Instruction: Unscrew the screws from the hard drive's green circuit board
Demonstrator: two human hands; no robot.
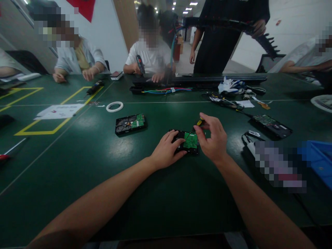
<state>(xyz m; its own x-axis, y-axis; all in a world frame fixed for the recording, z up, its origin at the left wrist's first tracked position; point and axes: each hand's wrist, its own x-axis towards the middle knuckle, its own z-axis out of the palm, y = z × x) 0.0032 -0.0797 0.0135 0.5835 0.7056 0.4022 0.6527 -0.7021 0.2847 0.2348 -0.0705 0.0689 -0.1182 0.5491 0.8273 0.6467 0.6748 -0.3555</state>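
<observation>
A black hard drive with a green circuit board (191,140) lies on the green table (160,200) in front of me. My left hand (167,150) rests on its left part, fingers spread across the top and the near edge. At its right end, my right hand (212,136) pinches a small tool with a yellow and black handle (199,122) between thumb and fingers. The tool's tip is too small to make out. A second hard drive (130,124) sits to the left, and a third (271,126) to the right with a cable at its corner.
Beyond lie a white tape ring (114,106), papers (59,111), a black rail with coloured wires (166,90) and white gloves (229,85). A blue bin (320,160) is at right, a red screwdriver (4,157) at far left. Several people are around the table.
</observation>
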